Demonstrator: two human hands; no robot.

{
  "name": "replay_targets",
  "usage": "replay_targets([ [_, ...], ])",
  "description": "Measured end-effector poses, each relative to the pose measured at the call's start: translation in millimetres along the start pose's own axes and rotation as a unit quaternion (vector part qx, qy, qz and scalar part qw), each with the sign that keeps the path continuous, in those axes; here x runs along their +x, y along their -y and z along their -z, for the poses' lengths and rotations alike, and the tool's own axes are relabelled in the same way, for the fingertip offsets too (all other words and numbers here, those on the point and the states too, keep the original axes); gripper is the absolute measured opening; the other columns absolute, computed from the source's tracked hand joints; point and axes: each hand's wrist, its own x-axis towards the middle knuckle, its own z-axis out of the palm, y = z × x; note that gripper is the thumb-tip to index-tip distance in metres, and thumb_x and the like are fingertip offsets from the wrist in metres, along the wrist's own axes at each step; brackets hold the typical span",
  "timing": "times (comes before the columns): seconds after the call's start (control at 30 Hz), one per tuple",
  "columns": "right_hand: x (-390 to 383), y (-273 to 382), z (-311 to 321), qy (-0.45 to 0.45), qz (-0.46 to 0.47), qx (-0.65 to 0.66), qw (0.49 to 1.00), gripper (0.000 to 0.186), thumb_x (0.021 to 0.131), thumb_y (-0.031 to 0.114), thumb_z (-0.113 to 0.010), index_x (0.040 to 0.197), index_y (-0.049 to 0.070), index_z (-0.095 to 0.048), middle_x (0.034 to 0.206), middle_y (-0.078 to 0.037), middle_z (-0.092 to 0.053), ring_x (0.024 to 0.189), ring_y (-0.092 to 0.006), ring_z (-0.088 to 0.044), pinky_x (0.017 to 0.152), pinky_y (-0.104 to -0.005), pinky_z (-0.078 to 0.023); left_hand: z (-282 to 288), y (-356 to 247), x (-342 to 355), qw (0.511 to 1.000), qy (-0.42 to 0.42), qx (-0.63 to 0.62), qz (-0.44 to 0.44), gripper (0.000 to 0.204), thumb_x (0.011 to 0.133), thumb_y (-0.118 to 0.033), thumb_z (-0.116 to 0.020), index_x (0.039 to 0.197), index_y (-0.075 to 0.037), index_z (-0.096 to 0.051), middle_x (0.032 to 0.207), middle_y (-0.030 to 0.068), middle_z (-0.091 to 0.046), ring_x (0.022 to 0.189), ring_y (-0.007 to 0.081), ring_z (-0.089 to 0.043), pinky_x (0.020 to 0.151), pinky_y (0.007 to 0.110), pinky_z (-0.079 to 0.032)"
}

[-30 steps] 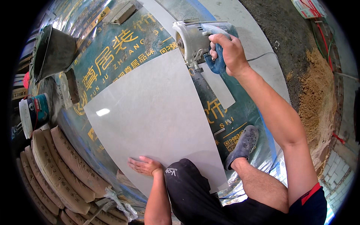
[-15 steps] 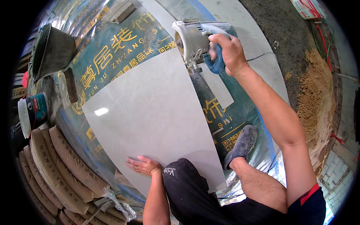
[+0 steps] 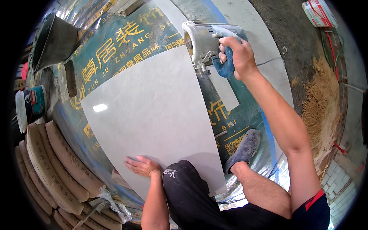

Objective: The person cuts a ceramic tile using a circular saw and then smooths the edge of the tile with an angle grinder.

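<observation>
A large pale grey tile point(image 3: 145, 111) lies flat before me. My left hand point(image 3: 142, 166) rests open on its near left part, fingers spread toward the left edge. My right hand point(image 3: 238, 57) is closed around the blue rear handle of a handheld tile saw point(image 3: 203, 42). The saw stands at the tile's far right corner, its round blade side facing left. How much of the blade meets the tile is hidden. Beside the right edge lies a narrow tile strip point(image 3: 226, 94), partly behind the saw. My dark-trousered knee point(image 3: 184, 180) is over the tile's near edge.
Green printed floor sheeting point(image 3: 126, 50) lies under the tile. On the left are a black tub point(image 3: 57, 42), a paint-type bucket point(image 3: 32, 105) and stacked brown sacks point(image 3: 65, 165). The saw's cord point(image 3: 272, 60) runs right toward a sand heap point(image 3: 322, 96). My grey clog point(image 3: 246, 148) is right of the tile.
The view has turned slightly. The saw stays by the tile's far right corner in my right hand, whose fingers have shifted a little on the handle. My left hand stays on the tile.
</observation>
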Motion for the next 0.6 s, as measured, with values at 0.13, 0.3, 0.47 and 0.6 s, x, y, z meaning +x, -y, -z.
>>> replay_targets([
  [0.13, -3.3, -1.7, 0.0, 0.001, -0.006, -0.008, 1.000, 0.015, 0.084, 0.020, -0.063, 0.085, 0.005, -0.059, 0.071, -0.004, -0.054, 0.058, -0.0136, -0.051, 0.056, -0.0283, -0.043, 0.9, 0.7, 0.2, 1.000, 0.001, -0.005, -0.004, 0.062, 0.102, -0.043, -0.037, 0.152, -0.007, -0.032, 0.155, 0.0222, -0.030, 0.145, 0.0365, -0.028, 0.117, 0.049, -0.023],
  [0.3, -11.3, 1.4, 0.6, -0.005, -0.009, -0.007, 1.000, 0.016, 0.082, 0.019, -0.064, 0.082, 0.004, -0.059, 0.071, -0.004, -0.053, 0.056, -0.0126, -0.050, 0.055, -0.0289, -0.042, 2.4, -1.4, 0.3, 1.000, 0.009, 0.003, -0.002, 0.061, 0.101, -0.040, -0.038, 0.152, -0.005, -0.030, 0.155, 0.0239, -0.029, 0.144, 0.0376, -0.028, 0.116, 0.049, -0.024],
  [0.47, -16.4, 1.1, 2.0, -0.002, -0.018, -0.003, 1.000, 0.016, 0.083, 0.019, -0.063, 0.082, 0.004, -0.058, 0.071, -0.004, -0.052, 0.057, -0.0132, -0.050, 0.055, -0.0294, -0.043, 3.1, -2.7, 0.2, 1.000, 0.004, 0.010, -0.006, 0.061, 0.102, -0.039, -0.038, 0.152, -0.006, -0.030, 0.155, 0.0238, -0.029, 0.144, 0.0377, -0.029, 0.116, 0.050, -0.024],
  [0.6, -19.0, -2.8, 6.8, 0.009, -0.022, -0.012, 1.000, 0.017, 0.086, 0.021, -0.062, 0.082, 0.005, -0.057, 0.073, -0.004, -0.055, 0.060, -0.0144, -0.053, 0.058, -0.0300, -0.044, 0.0, 0.2, 0.6, 1.000, 0.003, 0.009, -0.001, 0.061, 0.102, -0.039, -0.038, 0.152, -0.006, -0.030, 0.155, 0.0238, -0.030, 0.143, 0.0378, -0.030, 0.116, 0.049, -0.025],
])
